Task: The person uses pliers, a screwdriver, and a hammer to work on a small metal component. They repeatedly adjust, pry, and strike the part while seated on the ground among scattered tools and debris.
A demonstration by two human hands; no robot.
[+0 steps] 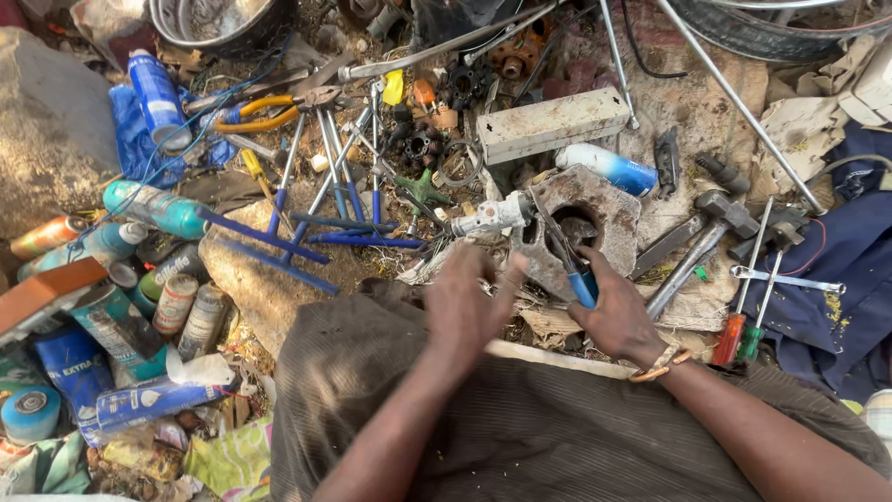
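- The right hand (pixel 618 316) is closed round the blue-handled pliers (pixel 569 265), their nose reaching into the hollow of the rusty metal block (pixel 595 218), likely to grip something inside.
- The left hand (pixel 467 307) hovers open and empty, just left of the block.
- A hammer (pixel 701 237) lies right of the block, within reach.

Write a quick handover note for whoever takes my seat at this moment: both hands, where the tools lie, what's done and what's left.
Right hand: grips blue-handled pliers, whose tips lie on the metal block.
Left hand: open, blurred, holds nothing, just left of the block.
Hammer lies right of the block; screwdrivers further right.
Blue wrenches lie to the left, spray cans beyond them.
Done: pliers in hand at the block.
Left: cannot tell what the pliers grip, so check there first.
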